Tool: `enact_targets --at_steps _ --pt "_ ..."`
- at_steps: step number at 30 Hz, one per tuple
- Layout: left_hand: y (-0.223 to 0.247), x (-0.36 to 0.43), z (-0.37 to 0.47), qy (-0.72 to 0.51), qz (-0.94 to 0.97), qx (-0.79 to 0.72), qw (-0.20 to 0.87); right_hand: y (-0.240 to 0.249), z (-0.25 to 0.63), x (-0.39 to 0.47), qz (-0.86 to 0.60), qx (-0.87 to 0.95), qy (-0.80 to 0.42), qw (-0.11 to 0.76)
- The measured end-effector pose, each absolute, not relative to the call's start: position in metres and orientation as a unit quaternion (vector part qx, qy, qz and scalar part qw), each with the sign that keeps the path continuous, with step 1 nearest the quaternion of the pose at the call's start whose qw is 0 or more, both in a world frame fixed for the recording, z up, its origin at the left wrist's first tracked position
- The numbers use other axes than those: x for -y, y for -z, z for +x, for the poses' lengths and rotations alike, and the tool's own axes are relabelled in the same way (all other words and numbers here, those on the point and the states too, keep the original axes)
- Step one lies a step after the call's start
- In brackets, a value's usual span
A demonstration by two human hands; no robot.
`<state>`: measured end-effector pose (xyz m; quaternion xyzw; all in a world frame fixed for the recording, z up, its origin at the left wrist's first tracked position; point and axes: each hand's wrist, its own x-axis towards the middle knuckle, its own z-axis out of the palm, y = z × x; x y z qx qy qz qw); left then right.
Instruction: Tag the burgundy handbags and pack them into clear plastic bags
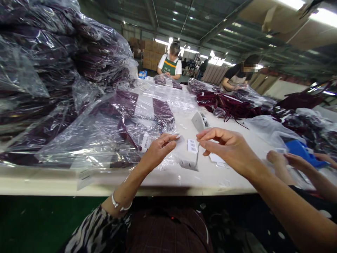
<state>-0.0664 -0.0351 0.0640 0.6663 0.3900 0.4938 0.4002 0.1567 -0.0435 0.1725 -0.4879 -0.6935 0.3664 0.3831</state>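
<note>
My left hand [158, 151] is closed in a pinch above the table edge, with a small pale sticker [180, 140] at its fingertips. Thumb and forefinger of my right hand [231, 149] grip a curling strip of printed labels [190, 165], which hangs down to the left with barcode-like print. Behind it a white sheet of labels [192, 146] lies on the table [184, 121]. Just left of my left hand is a maroon garment or bag in a clear plastic bag [126, 116], with a white paper band across it.
A tall heap of bagged maroon goods [79, 52] rises at the left. A grey-white device [200, 121] stands mid-table. Maroon straps [226, 103] lie behind it. At the right, another person's hands [300, 161] are near a blue object [302, 153]. Two people work across the table.
</note>
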Motion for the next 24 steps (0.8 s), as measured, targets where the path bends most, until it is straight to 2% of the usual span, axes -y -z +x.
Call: enact_targets --at_steps 4,7,15,24 --pt "-0.061 0.028 -0.053 -0.489 0.669 -0.312 0.465 -0.177 0.152 0.042 -0.443 0.636 -0.48 0.412" --pt "-0.049 0.025 -0.045 -0.478 0.628 -0.266 0.553 -0.18 0.147 0.041 -0.43 0.593 -0.539 0.415" --pt "-0.021 0.034 -0.035 -0.401 0.509 -0.18 0.74 -0.176 0.143 0.035 -0.435 0.541 -0.576 0.432" --pt "-0.026 0.046 -0.046 -0.355 0.548 -0.216 0.726 -0.165 0.155 0.026 -0.416 0.523 -0.599 0.442"
